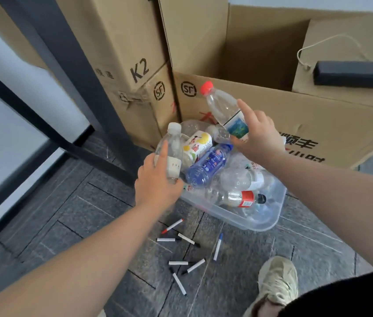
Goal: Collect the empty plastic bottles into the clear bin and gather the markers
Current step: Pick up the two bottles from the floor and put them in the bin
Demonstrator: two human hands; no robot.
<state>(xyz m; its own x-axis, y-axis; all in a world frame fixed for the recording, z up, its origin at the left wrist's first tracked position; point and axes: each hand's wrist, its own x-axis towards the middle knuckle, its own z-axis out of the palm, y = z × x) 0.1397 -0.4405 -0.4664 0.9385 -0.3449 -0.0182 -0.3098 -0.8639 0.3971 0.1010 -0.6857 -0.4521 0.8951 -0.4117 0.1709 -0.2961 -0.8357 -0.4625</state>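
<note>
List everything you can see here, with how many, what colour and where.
Red-capped bottle: one, clear, in the right hand's grip above the bin.
White-capped bottle: one, clear, in the left hand's grip at the bin's left edge.
Blue bottle: one, lying atop the pile in the bin.
Clear bin: one, on the floor, heaped with bottles.
Markers: seven, white-barrelled, scattered on the floor before the bin.
Cardboard boxes: several, brown, behind the bin.
Shoe: one, beige, lower right.
Left hand: one.
Right hand: one.

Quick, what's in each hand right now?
Left hand: holds a clear white-capped bottle over the clear bin.
Right hand: holds a clear red-capped bottle above the bin.
</note>
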